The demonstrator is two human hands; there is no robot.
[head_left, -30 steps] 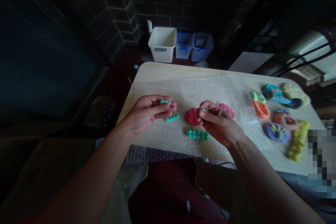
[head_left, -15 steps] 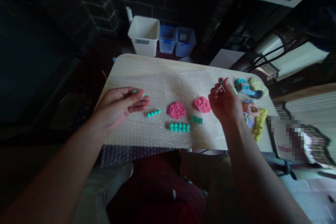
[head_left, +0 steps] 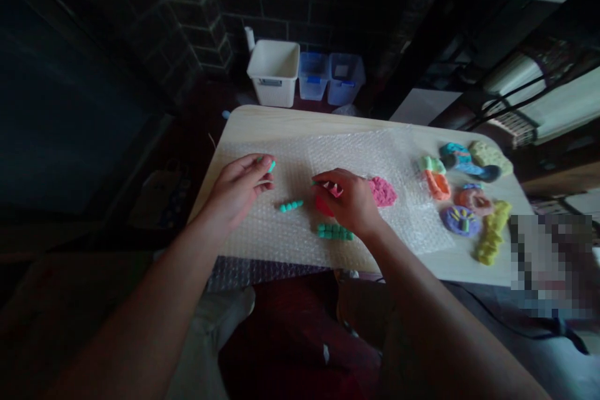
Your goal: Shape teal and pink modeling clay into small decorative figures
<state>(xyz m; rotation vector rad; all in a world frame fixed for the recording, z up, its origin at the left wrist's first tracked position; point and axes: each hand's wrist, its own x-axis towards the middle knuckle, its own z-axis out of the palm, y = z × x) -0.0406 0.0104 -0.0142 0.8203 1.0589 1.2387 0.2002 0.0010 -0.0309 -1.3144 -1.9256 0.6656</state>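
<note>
My left hand point(head_left: 244, 186) is closed in a pinch on a piece of turquoise modelling clay point(head_left: 271, 166), above the left part of the bubble wrap point(head_left: 290, 244). Over the middle, my right hand point(head_left: 352, 199) pinches a small green bit of clay point(head_left: 315, 183) at its fingertips. Beneath it lies a pink clay lump point(head_left: 323, 205), partly hidden by the fingers. A second pink lump point(head_left: 384, 192) shows just right of that hand. Between the hands rests a short row of turquoise clay balls point(head_left: 291, 206). Nearer to me is a double row of green balls point(head_left: 335, 232).
On the table's point(head_left: 262, 120) right side sit a blue clay shape point(head_left: 457, 155), an orange and green piece point(head_left: 437, 182), a purple disc point(head_left: 462, 220) and a yellow strip point(head_left: 494, 234). A white bin point(head_left: 275, 84) and two clear boxes point(head_left: 345, 84) stand beyond the far edge.
My right hand has come left from the table's right side to above the pink lump. My left hand keeps its clay. The view has shifted slightly.
</note>
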